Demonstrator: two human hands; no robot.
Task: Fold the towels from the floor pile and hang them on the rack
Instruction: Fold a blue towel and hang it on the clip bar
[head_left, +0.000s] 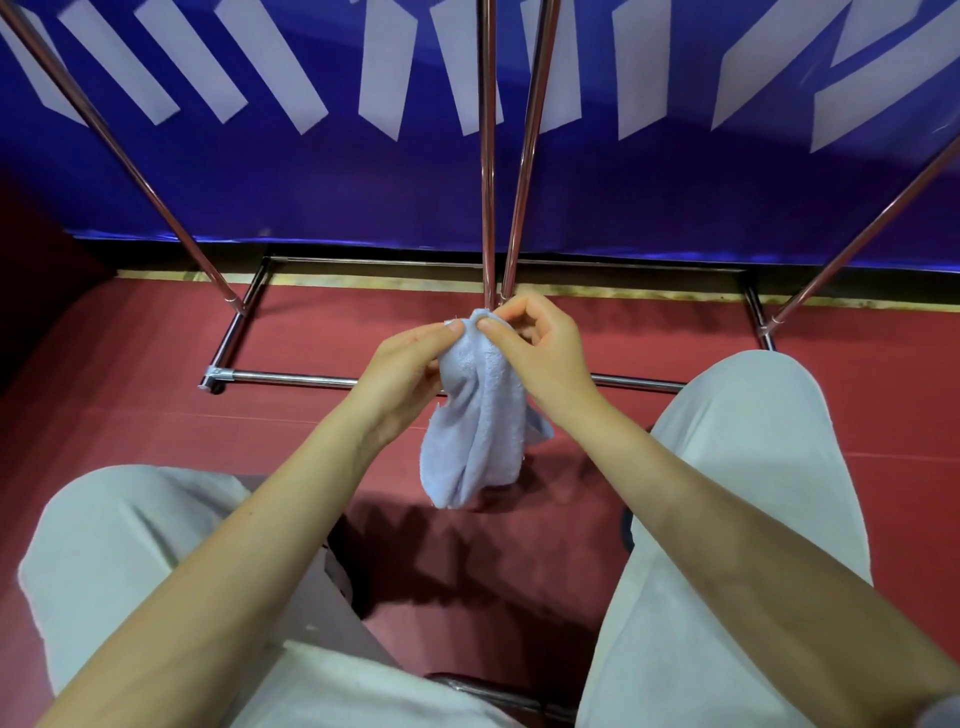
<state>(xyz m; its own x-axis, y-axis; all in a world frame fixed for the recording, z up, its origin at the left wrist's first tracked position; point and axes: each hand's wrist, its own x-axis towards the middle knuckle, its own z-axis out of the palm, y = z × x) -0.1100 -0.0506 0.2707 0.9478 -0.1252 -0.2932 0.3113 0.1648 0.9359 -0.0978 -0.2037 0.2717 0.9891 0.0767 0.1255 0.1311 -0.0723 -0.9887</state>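
A small pale blue towel (478, 431) hangs bunched in the air between my knees, above the red floor. My left hand (410, 369) pinches its top edge from the left with thumb and fingers. My right hand (540, 348) pinches the same top edge from the right, close beside the left. The towel's lower part droops in loose folds. A chrome rack (487, 156) stands just beyond my hands, its two centre poles rising straight up. No floor pile of towels is visible.
The rack's base rail (291, 378) lies on the red floor (130, 374), with slanted poles at the left (130, 156) and right (857, 239). A blue banner with white shapes (675, 182) backs the rack. My legs in pale trousers (737, 493) flank the towel.
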